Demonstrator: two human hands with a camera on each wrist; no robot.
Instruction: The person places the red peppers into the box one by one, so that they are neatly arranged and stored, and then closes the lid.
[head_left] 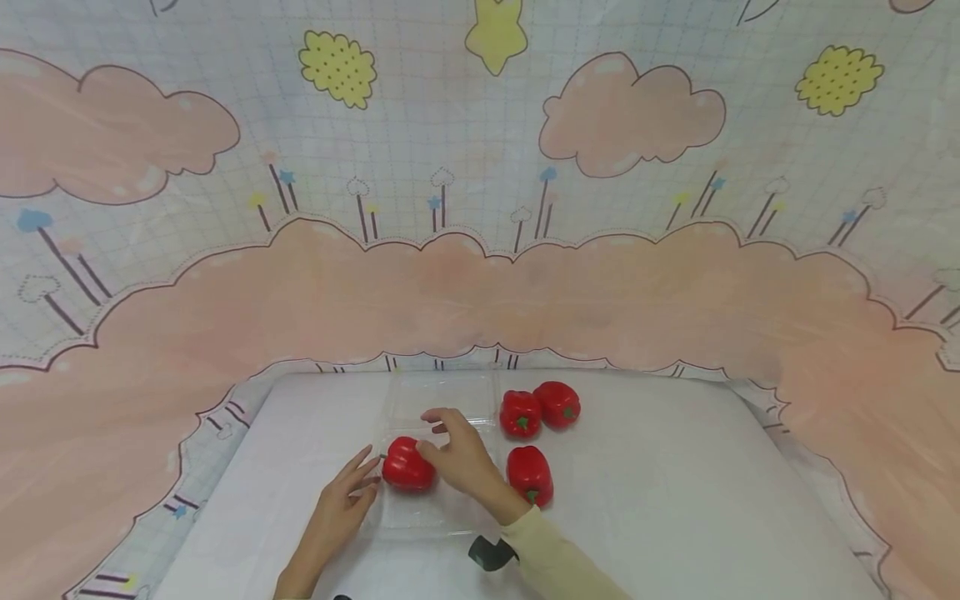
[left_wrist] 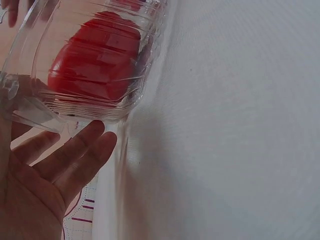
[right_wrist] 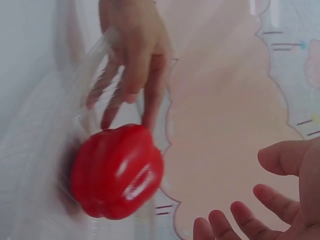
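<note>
A red bell pepper (head_left: 407, 465) lies on its side in the left part of a clear plastic container (head_left: 442, 522), whose lid (head_left: 420, 398) is folded back behind it. My left hand (head_left: 339, 507) is at the container's left side, fingers extended; in the left wrist view its fingertips (left_wrist: 97, 131) are right at the ribbed wall. Over the container is my right hand (head_left: 463, 457), holding nothing. The right wrist view shows that hand (right_wrist: 275, 205) with spread, relaxed fingers, apart from the pepper (right_wrist: 117, 172).
Right of the container are three more red bell peppers: two side by side (head_left: 521, 414) (head_left: 557, 405) at the back, and one nearer pepper (head_left: 530, 475) beside my right forearm. A white cloth covers the table (head_left: 675, 483). Behind it hangs a patterned curtain (head_left: 525, 300).
</note>
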